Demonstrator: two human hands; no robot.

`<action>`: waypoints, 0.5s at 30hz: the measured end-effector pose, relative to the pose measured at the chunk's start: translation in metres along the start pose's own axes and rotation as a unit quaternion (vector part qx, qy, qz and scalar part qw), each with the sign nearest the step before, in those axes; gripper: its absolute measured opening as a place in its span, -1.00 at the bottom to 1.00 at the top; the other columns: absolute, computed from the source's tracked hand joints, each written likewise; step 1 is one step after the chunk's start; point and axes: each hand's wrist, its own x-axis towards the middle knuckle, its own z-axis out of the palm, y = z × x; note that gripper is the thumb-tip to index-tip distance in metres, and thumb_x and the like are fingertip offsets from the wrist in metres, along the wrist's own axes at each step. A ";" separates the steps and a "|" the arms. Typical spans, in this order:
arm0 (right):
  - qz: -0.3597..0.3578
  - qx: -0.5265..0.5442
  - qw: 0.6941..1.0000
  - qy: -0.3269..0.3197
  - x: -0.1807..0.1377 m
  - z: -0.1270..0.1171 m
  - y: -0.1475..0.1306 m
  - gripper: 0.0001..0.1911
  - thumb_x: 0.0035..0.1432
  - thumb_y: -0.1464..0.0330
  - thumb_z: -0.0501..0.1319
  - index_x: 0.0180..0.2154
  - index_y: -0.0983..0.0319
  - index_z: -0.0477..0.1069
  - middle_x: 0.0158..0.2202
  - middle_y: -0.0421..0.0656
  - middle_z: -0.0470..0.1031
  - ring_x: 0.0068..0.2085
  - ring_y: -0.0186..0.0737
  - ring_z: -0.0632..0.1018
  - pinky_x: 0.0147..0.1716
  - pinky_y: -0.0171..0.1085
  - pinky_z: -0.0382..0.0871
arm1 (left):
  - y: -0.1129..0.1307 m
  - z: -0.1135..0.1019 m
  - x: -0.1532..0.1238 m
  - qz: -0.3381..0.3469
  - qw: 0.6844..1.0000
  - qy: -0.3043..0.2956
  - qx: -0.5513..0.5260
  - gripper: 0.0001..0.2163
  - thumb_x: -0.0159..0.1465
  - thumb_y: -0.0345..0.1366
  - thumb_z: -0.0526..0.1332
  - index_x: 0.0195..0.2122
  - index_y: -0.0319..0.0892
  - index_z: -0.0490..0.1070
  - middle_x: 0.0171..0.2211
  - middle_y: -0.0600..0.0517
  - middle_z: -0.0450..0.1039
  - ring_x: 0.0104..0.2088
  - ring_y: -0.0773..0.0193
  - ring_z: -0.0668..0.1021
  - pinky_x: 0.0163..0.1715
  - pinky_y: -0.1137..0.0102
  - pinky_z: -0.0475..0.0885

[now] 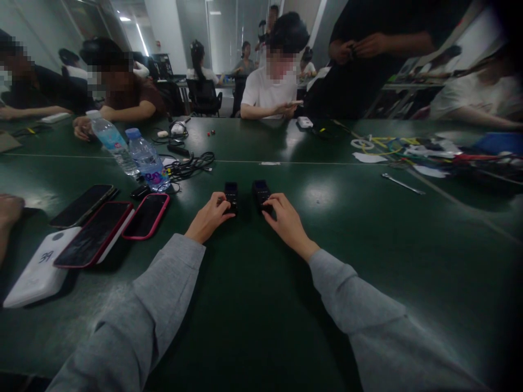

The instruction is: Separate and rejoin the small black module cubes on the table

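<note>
Two small black handheld devices with little screens are side by side near the middle of the green table (261,305), a narrow gap between them. My left hand (211,215) has its thumb and fingers closed on the lower part of the left black device (231,190). On the other side, my right hand (285,218) grips the lower right side of the right black device (260,189), which is slightly tilted in the view. Both screens look dark. My fingers hide the devices' lower parts, and I cannot make out their exact kind.
To the left lie several phones, including a pink-cased phone (146,216), and a white power bank (43,267). Behind them are two water bottles (149,160) and black cables (192,165). A wrench (403,184) and tangled wires (433,155) lie right. Other people sit opposite.
</note>
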 end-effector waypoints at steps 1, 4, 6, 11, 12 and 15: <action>0.003 -0.007 1.000 0.001 0.000 0.000 0.000 -0.77 0.27 0.43 0.16 -0.03 0.21 0.30 0.03 -0.01 0.28 -0.06 -0.03 0.46 -0.16 -0.06 0.50 | 0.000 0.000 0.000 0.000 1.000 -0.001 -0.005 -0.81 0.31 -0.22 0.22 -0.17 -0.20 0.30 0.00 -0.12 0.21 -0.09 0.14 0.52 -0.19 0.21 0.58; 0.008 -0.026 1.000 0.004 0.000 0.001 0.001 -0.80 0.29 0.40 0.15 -0.04 0.22 0.30 0.00 0.00 0.28 -0.09 -0.03 0.46 -0.20 -0.06 0.50 | 0.000 0.000 0.001 -0.002 1.000 0.002 -0.014 -0.82 0.31 -0.22 0.22 -0.16 -0.18 0.30 0.00 -0.11 0.23 -0.09 0.15 0.52 -0.17 0.21 0.57; 0.009 -0.034 0.999 0.008 -0.001 0.001 0.001 -0.80 0.30 0.40 0.14 -0.03 0.23 0.30 0.00 0.01 0.27 -0.12 -0.04 0.47 -0.22 -0.07 0.50 | 0.001 -0.002 0.001 -0.005 1.000 0.007 -0.014 -0.82 0.32 -0.21 0.21 -0.16 -0.18 0.30 0.01 -0.10 0.24 -0.10 0.18 0.53 -0.18 0.23 0.57; 0.016 -0.043 0.999 0.028 -0.001 0.003 0.004 -0.82 0.32 0.38 0.11 -0.04 0.23 0.31 -0.01 0.02 0.28 -0.14 -0.03 0.47 -0.25 -0.05 0.50 | 0.003 -0.007 0.001 -0.009 0.999 0.034 -0.014 -0.82 0.34 -0.19 0.19 -0.15 -0.17 0.28 0.03 -0.10 0.25 -0.12 0.19 0.53 -0.23 0.27 0.56; 0.018 -0.042 0.998 0.030 -0.001 0.003 0.005 -0.82 0.32 0.37 0.10 -0.04 0.22 0.31 -0.01 0.02 0.28 -0.14 -0.02 0.47 -0.25 -0.04 0.50 | 0.004 -0.007 0.001 -0.008 0.999 0.043 -0.013 -0.82 0.34 -0.19 0.18 -0.14 -0.17 0.28 0.03 -0.11 0.25 -0.10 0.18 0.53 -0.23 0.27 0.56; 0.023 -0.043 0.998 0.029 -0.001 0.004 0.006 -0.81 0.30 0.38 0.12 -0.05 0.23 0.31 -0.01 0.03 0.27 -0.16 -0.03 0.47 -0.27 -0.05 0.51 | 0.005 -0.006 -0.001 -0.003 0.996 0.090 -0.003 -0.83 0.35 -0.19 0.17 -0.12 -0.14 0.26 0.04 -0.11 0.23 -0.01 0.15 0.48 -0.14 0.24 0.54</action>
